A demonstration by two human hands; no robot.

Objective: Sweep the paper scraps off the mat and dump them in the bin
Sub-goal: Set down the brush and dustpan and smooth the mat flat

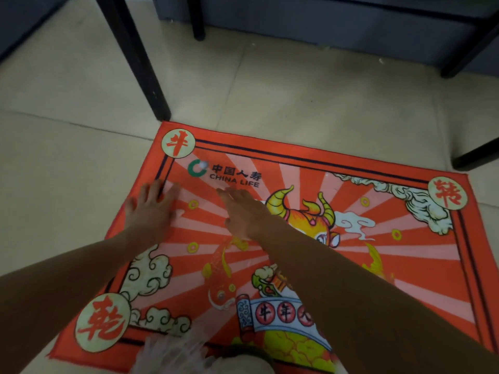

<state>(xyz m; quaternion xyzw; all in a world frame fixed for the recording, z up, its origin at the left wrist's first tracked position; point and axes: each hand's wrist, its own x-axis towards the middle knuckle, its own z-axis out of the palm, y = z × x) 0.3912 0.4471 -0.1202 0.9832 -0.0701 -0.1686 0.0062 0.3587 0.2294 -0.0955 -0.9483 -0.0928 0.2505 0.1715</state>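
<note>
Pale floor tiles [81, 85] carry a red printed mat [297, 168] with an ox, clouds and a CHINA LIFE logo, and black furniture legs [132, 58] stand on the tiles beyond its far edge. Both hands reach out over the far left part of the mat. The left hand [151, 209] lies flat near the mat's left border, fingers spread and straight, palm down on the fabric. The right hand [243, 211] is beside it, fingers straight and held together, pointing toward the logo. One small pale scrap [203, 165] rests on the green logo mark, just ahead of both hands and touching neither. At the near edge, a bin [243, 359] lined with a thin clear bag [172, 349] shows partly, blurred.
</note>
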